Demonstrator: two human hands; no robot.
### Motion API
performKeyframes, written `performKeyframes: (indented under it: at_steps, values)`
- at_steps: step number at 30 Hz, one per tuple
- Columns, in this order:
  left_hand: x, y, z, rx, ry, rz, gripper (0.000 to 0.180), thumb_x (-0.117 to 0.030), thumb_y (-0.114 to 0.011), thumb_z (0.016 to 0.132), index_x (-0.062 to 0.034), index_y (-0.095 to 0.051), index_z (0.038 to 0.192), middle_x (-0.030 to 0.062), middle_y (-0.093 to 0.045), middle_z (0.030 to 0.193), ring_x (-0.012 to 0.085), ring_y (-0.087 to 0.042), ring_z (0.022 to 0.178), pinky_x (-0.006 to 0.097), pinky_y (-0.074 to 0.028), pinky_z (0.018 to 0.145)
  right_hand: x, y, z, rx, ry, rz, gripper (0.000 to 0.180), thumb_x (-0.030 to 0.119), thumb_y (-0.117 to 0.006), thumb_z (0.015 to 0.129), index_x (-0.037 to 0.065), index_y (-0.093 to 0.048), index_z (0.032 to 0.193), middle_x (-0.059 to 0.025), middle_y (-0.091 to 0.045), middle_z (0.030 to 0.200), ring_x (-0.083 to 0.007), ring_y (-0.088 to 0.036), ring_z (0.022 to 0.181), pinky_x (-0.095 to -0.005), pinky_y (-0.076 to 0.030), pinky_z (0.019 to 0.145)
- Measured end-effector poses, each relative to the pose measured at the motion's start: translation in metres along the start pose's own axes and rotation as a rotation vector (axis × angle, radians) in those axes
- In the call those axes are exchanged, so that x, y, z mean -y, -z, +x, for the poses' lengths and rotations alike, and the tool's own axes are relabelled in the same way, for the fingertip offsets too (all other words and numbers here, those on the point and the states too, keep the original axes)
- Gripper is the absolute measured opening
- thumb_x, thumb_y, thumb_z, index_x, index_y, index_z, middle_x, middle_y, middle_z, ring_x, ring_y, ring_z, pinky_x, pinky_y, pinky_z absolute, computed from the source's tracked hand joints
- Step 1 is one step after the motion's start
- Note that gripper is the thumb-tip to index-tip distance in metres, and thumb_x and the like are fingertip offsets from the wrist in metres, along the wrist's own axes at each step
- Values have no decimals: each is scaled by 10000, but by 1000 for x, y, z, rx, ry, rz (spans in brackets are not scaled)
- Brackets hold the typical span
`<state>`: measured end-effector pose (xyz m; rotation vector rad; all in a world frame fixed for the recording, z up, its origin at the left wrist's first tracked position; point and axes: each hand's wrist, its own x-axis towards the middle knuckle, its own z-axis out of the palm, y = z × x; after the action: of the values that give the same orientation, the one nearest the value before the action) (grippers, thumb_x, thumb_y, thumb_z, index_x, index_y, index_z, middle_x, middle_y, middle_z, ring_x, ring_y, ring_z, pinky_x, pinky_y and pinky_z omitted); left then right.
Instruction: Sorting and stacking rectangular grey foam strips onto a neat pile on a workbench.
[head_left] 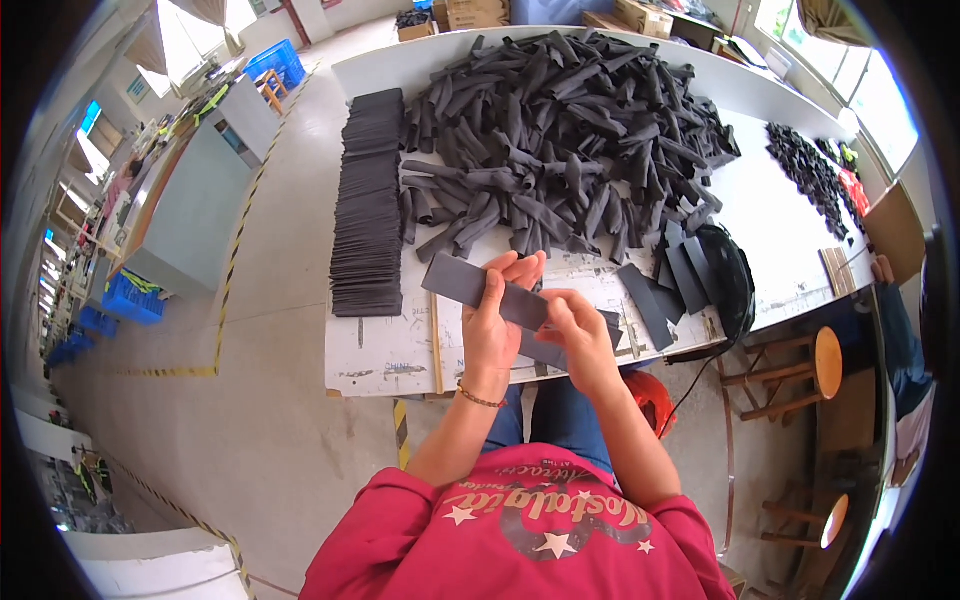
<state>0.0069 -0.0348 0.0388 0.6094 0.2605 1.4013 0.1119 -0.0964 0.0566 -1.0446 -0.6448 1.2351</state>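
My left hand (pixel 492 325) holds a flat dark grey strip (pixel 455 279) above the table's near edge. Its thumb lies on top and its fingers are behind. At the strip's right end, my right hand (pixel 582 335) pinches it between thumb and fingers, partly hiding that end. Below my hands, another dark strip (pixel 543 350) lies on the white table (pixel 380 355). Just right of my right hand are several loose flat strips (pixel 646 305). Beyond my hands spreads a big heap of curled dark fabric pieces (pixel 560 130). To the left runs a long neat row of stacked flat strips (pixel 368 215).
A black rounded object with a cord (pixel 735 280) sits at the table's right edge. Small dark pieces (pixel 812 175) lie farther right. A thin wooden stick (pixel 436 340) rests on the near tabletop. Wooden stools (pixel 826 362) and a red bag (pixel 652 400) stand below, on the right.
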Motion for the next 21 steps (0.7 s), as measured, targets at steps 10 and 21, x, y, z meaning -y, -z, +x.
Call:
performKeyframes:
  at_steps: [10, 21]
  values:
    - [-5, 17, 5, -204, 123, -43, 447, -319, -560, 976, -36, -473, 1311, 135, -588, 1224, 300, -564, 1148, 438, -451, 990, -11, 19, 2, -141, 920, -762, 157, 20, -751, 767, 25, -659, 894, -48, -615, 785, -187, -589, 715, -290, -467, 642]
    - [-4, 40, -7, -360, 227, 227, 174, -89, -695, 873, 34, -620, 969, 119, -670, 850, 207, -673, 743, 316, -590, 703, -4, 68, 8, 139, 1255, -1267, 470, 173, -814, 672, 42, -653, 1093, -74, -585, 1120, -256, -583, 931, -389, -486, 789]
